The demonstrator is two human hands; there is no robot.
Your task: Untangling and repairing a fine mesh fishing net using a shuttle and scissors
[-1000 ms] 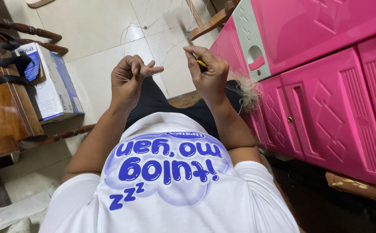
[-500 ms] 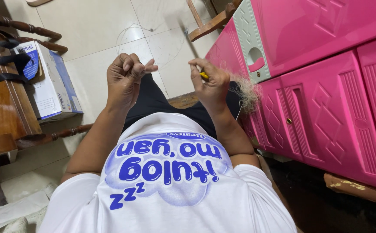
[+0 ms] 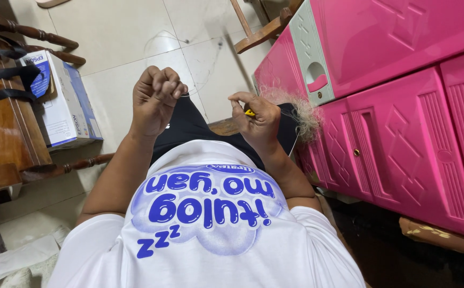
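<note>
Head view: a small yellow tool [image 3: 249, 112] is pinched in the closed right hand [image 3: 258, 118] beside a pale fibre tuft [image 3: 301, 109]; the left hand [image 3: 154, 98] is fisted, contents not discernible. Slack grip pressure could drop the tool onto the black cloth [image 3: 189, 125].

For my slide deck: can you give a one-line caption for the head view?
Left hand clenched, right hand pinching a small yellow tool, raised beside a pink plastic cabinet.

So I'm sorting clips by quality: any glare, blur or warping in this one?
Head view: sharp and evenly lit; mild glare on the floor tiles; the pink cabinet leans from wide-angle distortion; both hands, left hand and right hand, are unblurred.
</note>
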